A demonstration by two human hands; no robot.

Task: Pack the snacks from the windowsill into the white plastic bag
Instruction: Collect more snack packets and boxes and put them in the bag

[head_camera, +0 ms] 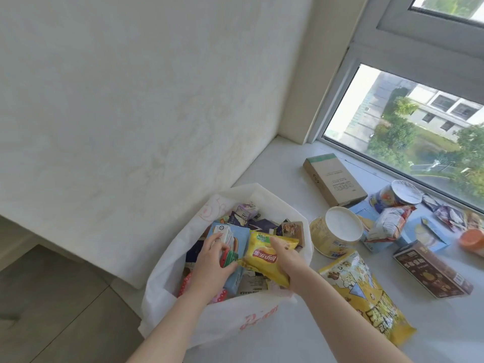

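Observation:
The white plastic bag (183, 258) stands open at the left end of the windowsill (432, 323), filled with several snack packs. Both hands are inside its mouth. My left hand (212, 263) grips a small carton (222, 238) with a red and green pack beneath it. My right hand (285, 255) holds a yellow chip bag (264, 255) lying across the bag's contents. On the sill to the right lie a yellow popcorn bag (366, 292), a brown box (432, 271) and a round tub (337, 229).
Farther along the sill are a kraft box (332, 179), a second tub (398, 195), light blue boxes (424, 237), a red and white packet (390, 221) and an orange lid (471, 241). The window (419, 132) borders the sill; a white wall (131, 100) stands left.

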